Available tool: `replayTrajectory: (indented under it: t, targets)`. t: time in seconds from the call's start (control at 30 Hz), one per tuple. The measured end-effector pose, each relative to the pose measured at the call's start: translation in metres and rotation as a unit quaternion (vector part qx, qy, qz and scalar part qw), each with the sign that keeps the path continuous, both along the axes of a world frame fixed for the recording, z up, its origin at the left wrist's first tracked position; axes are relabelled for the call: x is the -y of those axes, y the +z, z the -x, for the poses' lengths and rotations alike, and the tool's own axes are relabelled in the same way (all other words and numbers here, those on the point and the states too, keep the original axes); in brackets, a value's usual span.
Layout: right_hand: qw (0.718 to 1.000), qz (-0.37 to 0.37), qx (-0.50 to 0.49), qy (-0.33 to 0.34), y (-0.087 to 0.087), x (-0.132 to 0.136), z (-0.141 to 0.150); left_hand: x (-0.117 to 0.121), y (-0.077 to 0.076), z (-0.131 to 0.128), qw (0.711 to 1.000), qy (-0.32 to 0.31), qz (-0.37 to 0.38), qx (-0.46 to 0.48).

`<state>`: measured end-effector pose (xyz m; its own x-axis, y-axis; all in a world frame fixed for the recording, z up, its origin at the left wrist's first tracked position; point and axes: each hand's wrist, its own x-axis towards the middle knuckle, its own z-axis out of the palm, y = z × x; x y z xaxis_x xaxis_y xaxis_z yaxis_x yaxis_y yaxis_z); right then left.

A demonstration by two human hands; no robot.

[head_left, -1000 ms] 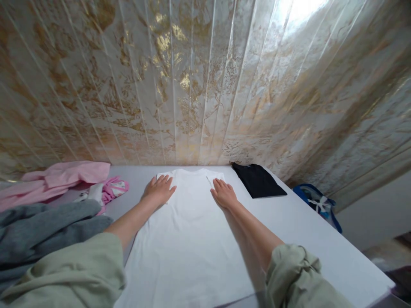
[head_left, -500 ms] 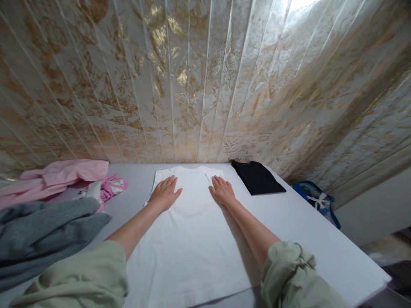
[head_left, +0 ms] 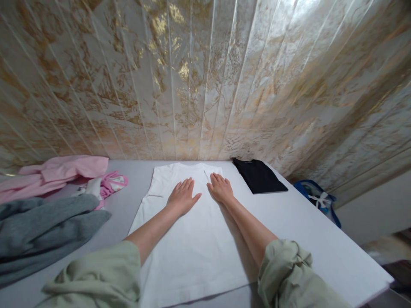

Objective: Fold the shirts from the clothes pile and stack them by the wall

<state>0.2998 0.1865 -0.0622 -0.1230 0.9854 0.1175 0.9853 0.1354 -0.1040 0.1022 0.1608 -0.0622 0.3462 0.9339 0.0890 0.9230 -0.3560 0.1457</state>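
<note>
A white T-shirt (head_left: 195,244) lies spread on the white table, its neckline toward the wall. My left hand (head_left: 183,197) rests flat on its upper middle, fingers stretched out and thumb apart. Near the shirt's upper right side my right hand (head_left: 221,188) also lies palm down, with its fingers extended. Neither hand grips the cloth. My forearms cover parts of the shirt's sides.
On the left are a grey garment (head_left: 48,231), a pink garment (head_left: 64,169) and a pink-and-white patterned cloth (head_left: 112,184). A folded black garment (head_left: 260,176) lies at the back right. Beyond the table's right edge (head_left: 346,239) sits a blue-trimmed bag (head_left: 316,199).
My left hand has slid right across the shirt, from its left side toward the middle, uncovering the left sleeve area. My right hand stays at nearly the same spot.
</note>
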Motion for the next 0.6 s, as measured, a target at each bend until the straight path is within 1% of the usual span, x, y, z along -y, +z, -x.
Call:
replayTrajectory:
  t: [0.1, 0.23, 0.43, 0.5, 0.6]
  targets:
    - [1.000, -0.004, 0.001, 0.000, 0.000, 0.000, 0.000, 0.002, -0.003, -0.002, 1.000, -0.004, 0.005, 0.006]
    - [1.000, -0.008, 0.003, 0.000, -0.002, -0.001, 0.000, 0.006, -0.001, -0.008, 1.000, -0.001, 0.016, 0.006]
    - [1.000, -0.018, 0.003, 0.004, -0.004, -0.001, -0.001, 0.023, 0.000, -0.033, 0.997, -0.071, 0.023, 0.034]
    - [1.000, -0.014, 0.006, 0.002, -0.004, -0.001, -0.001, 0.026, 0.000, -0.035, 0.996, -0.072, 0.026, 0.035]
    - [1.000, -0.007, 0.009, 0.002, -0.003, 0.000, -0.001, 0.029, 0.002, -0.031, 0.996, -0.078, 0.030, 0.032]
